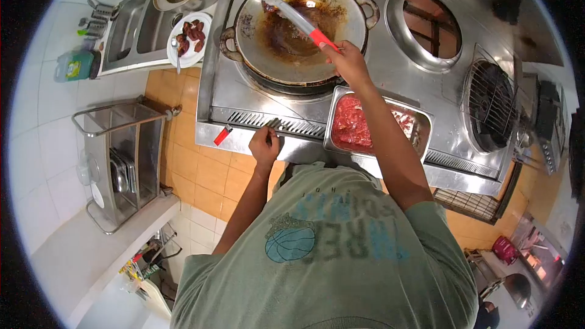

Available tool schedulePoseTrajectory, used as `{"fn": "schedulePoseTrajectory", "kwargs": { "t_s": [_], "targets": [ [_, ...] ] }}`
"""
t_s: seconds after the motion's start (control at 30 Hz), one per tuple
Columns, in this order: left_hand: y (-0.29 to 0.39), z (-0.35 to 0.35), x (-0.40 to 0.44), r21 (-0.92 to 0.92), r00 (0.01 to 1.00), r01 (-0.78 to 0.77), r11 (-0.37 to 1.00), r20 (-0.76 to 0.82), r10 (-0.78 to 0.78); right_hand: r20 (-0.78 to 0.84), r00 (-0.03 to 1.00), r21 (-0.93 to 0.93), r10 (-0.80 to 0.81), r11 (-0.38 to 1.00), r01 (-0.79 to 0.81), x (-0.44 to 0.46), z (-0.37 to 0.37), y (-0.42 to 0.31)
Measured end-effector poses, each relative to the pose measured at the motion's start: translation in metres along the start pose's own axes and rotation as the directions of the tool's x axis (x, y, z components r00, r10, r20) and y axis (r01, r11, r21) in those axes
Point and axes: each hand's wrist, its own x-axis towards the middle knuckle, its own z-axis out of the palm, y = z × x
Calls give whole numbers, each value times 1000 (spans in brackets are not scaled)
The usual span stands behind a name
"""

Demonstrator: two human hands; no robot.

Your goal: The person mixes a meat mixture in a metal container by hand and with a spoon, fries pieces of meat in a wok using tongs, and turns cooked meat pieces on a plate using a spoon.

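Note:
My right hand (348,64) is closed around the red handle of metal tongs (294,16). The tongs reach over a large two-handled wok (250,55), their tips near its upper left inner side. Brown oily liquid (298,42) and dark residue cover the wok's middle. My left hand (265,145) rests curled at the stove's front edge, near a red lighter (223,135); nothing shows in its fingers. Below my right forearm, a metal tray (426,123) holds raw red meat (351,123), partly hidden by the arm.
A white plate (206,24) with dark browned meat pieces and a spoon stands left of the stove, by a double sink (127,30). An open burner ring (396,21) and a wire grill rack (489,94) lie to the right. A metal rack (116,123) stands lower left.

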Motion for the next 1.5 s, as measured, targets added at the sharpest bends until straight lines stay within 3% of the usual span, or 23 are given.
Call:
{"fn": "schedulePoseTrajectory", "kwargs": {
  "t_s": [0.1,0.2,0.23,0.6,0.7,0.9,1.3,1.5],
  "targets": [
    [2,-1,-1,-6,999,29,1000,21,-29,-75,995,-187,-65,981,50,9,2,7],
    [0,1,0,29,999,-43,999,-18,44,-128,981,-302,-143,948,99,1,0,-3],
    [-2,0,-2,-11,998,48,999,40,-47,-139,979,-329,-146,940,93,-4,0,-10],
    [1,-2,-1,24,998,-1,1000,56,-1,-227,943,-507,-243,856,99,-22,13,-25],
    [4,-1,-1,-16,999,43,999,28,-42,-255,925,-508,-282,853,120,-18,18,-15],
    [3,-1,1,3,1000,-21,1000,11,21,-234,897,-554,-375,809,194,-20,16,-12],
    [4,-3,1,20,997,34,999,67,-35,-63,960,-491,-272,846,208,-41,9,-18],
    [3,-1,1,2,999,-27,1000,24,27,-105,919,-552,-381,791,265,-39,20,-14]
  ]
}}
